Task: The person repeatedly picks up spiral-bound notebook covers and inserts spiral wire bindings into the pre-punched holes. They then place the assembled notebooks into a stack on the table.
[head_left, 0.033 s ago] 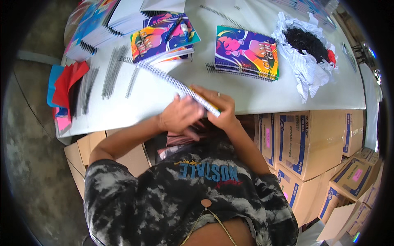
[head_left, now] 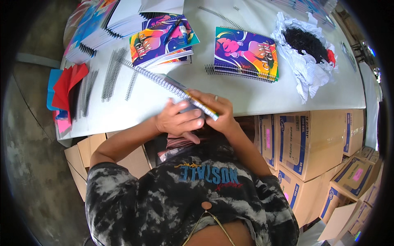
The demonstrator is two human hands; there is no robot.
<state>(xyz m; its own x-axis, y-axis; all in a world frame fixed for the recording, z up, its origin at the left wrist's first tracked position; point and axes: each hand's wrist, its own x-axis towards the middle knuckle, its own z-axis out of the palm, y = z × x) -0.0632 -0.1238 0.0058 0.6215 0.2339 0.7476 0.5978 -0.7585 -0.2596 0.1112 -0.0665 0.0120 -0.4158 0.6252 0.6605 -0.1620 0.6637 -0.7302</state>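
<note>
My right hand [head_left: 216, 110], a ring on one finger, grips a notebook [head_left: 208, 111] tilted edge-up above the table's front edge. A spiral binding coil [head_left: 152, 76] runs along the notebook's edge, its far end sticking out up and left over the table. Beside that edge, my left hand [head_left: 179, 119] has its fingers stretched out and holds nothing; I cannot tell whether its fingertips touch the coil. More loose coils [head_left: 113, 74] lie to the left. A stack of colourful bound notebooks [head_left: 246, 53] sits on the right, with protruding coils along its near edge.
Unbound notebooks [head_left: 158, 41] lie farther back with a pen [head_left: 172, 30] and a marker [head_left: 183, 33] on top. Tall paper stacks [head_left: 119, 24] stand back left. Crumpled paper [head_left: 308, 78] cradles a black tangle [head_left: 304, 40]. Cardboard boxes [head_left: 310, 143] are piled at the right.
My left hand has shifted slightly down and left, and its fingers show more clearly. The coil's far end has moved a little toward the notebook. My right hand keeps its grip.
</note>
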